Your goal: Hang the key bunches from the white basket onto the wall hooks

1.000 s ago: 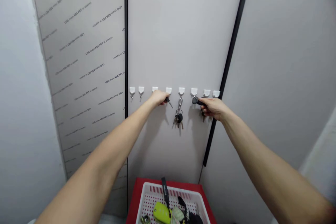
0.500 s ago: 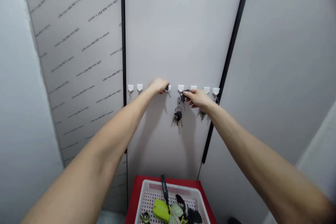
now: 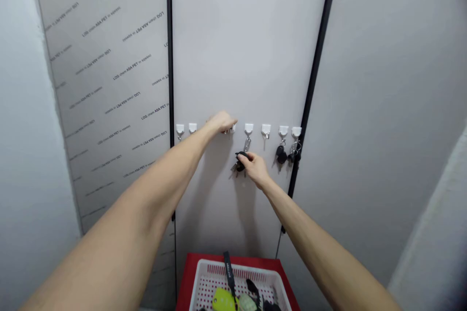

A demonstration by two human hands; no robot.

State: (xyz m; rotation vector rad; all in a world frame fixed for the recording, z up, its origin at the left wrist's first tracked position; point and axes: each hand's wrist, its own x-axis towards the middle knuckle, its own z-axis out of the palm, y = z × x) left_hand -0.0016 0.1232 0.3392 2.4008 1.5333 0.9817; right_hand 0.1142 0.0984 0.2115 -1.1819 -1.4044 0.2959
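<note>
A row of white hooks (image 3: 266, 129) runs across the grey panel. My left hand (image 3: 221, 122) is closed at the hook left of centre, pinching a key that is mostly hidden under my fingers. My right hand (image 3: 254, 166) is closed round the black key bunch (image 3: 241, 160) hanging from the middle hook (image 3: 248, 129). Two more key bunches (image 3: 281, 154) hang from the two rightmost hooks.
A white basket (image 3: 206, 273) on a red tray (image 3: 189, 272) stands below, holding a yellow-green key fob (image 3: 223, 300), a black strap (image 3: 229, 272) and other keys. Black vertical strips (image 3: 314, 77) separate the wall panels.
My right hand left the hook right of centre and dropped down-left to grasp the bunch on the middle hook. My left hand stayed at its hook.
</note>
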